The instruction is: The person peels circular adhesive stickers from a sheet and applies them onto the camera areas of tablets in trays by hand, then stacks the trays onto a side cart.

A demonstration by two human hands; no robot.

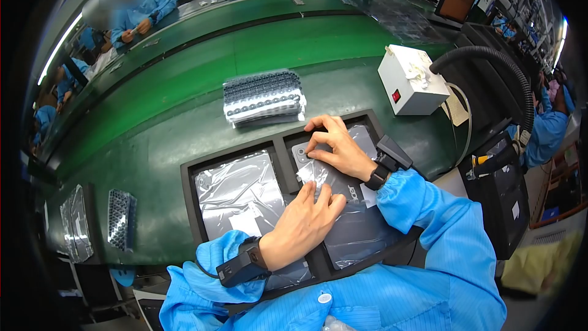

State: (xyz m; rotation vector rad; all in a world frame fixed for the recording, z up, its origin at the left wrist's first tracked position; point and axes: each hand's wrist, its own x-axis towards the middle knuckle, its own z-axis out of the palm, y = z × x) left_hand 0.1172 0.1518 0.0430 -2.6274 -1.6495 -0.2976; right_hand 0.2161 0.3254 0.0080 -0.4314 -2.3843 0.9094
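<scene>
A grey tablet with an acer logo lies back up in the right compartment of a black foam tray. At its upper left corner, by the camera lenses, my right hand has its thumb and index finger curled together; what they pinch is unclear. Crumpled clear plastic film lies on the tablet just below. The fingertips of my left hand close on that film's lower edge. A second tablet in a clear plastic bag fills the left compartment, partly hidden under my left wrist.
Behind the tray lies a bubble-wrapped bundle on the green bench. At right stands a white box with a red switch, beside a black hose. Wrapped packages lie at left. Co-workers in blue sit across the line.
</scene>
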